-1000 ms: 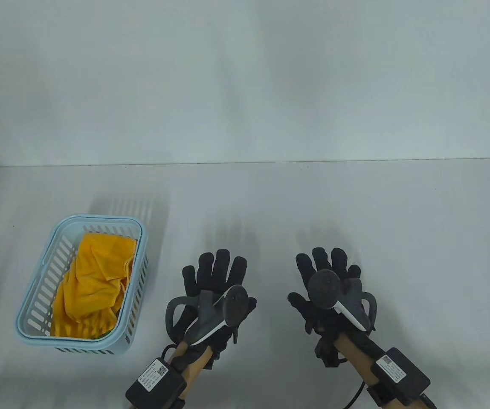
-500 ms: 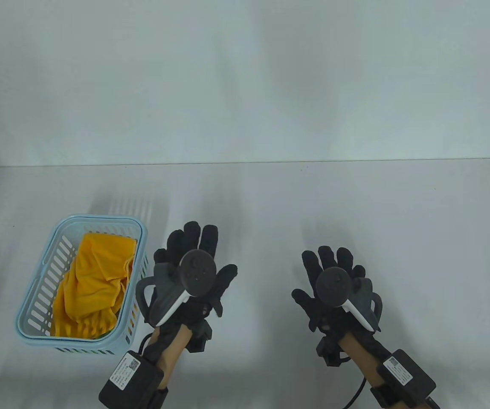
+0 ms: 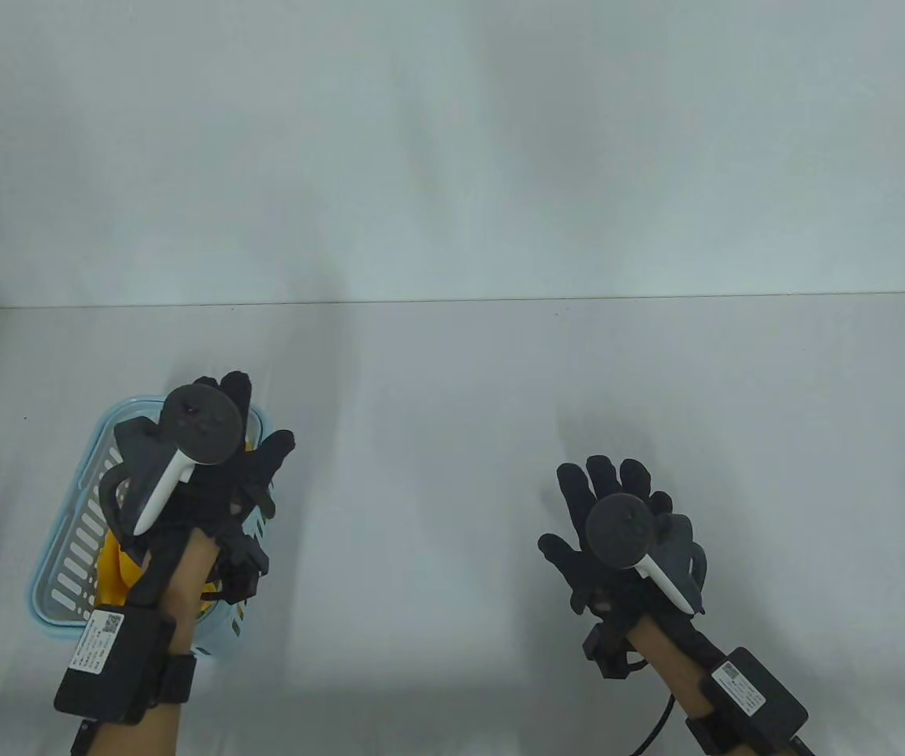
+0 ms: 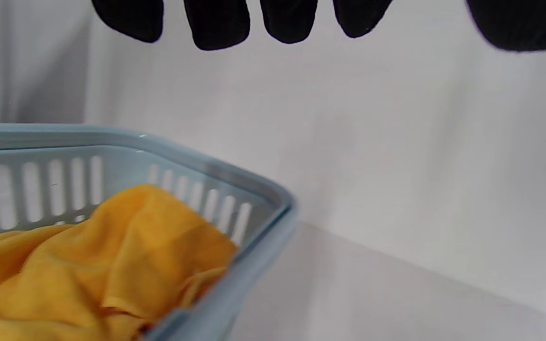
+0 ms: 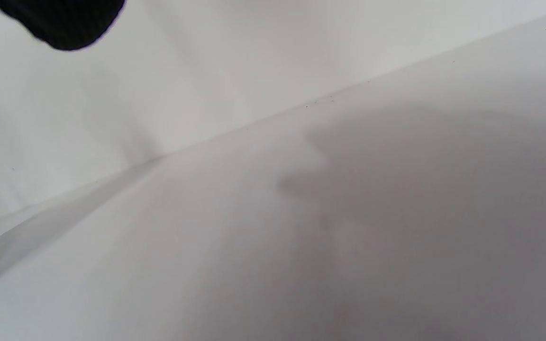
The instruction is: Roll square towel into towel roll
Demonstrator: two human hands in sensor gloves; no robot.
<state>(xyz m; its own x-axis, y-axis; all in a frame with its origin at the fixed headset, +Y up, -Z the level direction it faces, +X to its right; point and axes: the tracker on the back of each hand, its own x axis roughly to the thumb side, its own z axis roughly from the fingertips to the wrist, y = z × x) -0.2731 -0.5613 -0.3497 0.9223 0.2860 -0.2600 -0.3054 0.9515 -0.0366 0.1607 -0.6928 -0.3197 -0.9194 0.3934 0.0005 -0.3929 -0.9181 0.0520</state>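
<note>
Yellow towel lay crumpled in blue basket, no clear axis. Left hand hovered above, fingers straight; right hand spread, empty, over white surface.

A plain white wall rises behind the white table.

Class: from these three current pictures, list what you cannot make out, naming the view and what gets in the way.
- Yellow towel: table view, left hand covers most of it; left wrist view, cut off by the edge.
- Blue basket: near end hidden by the forearm.
- Right hand: right wrist view shows one dark fingertip only.
- Wrist-box labels: too small to read.
</note>
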